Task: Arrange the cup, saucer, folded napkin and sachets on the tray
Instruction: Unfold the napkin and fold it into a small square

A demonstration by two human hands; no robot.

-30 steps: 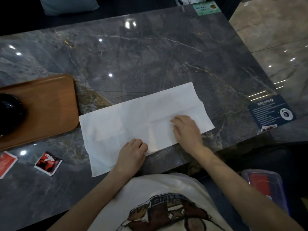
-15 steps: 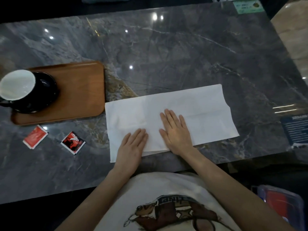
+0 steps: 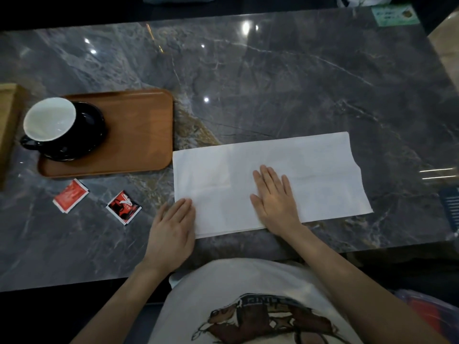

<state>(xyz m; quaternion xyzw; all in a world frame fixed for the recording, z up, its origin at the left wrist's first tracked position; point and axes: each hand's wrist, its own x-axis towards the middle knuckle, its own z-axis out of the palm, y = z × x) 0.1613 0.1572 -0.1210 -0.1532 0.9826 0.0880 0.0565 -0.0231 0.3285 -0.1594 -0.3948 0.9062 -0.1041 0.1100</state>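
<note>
Fingers (image 3: 269, 177) flat on napkin (image 3: 310, 170)

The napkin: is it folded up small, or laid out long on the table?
Laid out long: the napkin lies flat, folded only lengthwise, under the right hand.

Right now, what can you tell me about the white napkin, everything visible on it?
The napkin is a thin white paper sheet, folded into a long rectangle with faint creases and layered edges along its near side. It lies flat on the dark marble table, just right of the wooden tray. The right hand presses flat on its middle; the left hand rests open at its near left corner.
</note>
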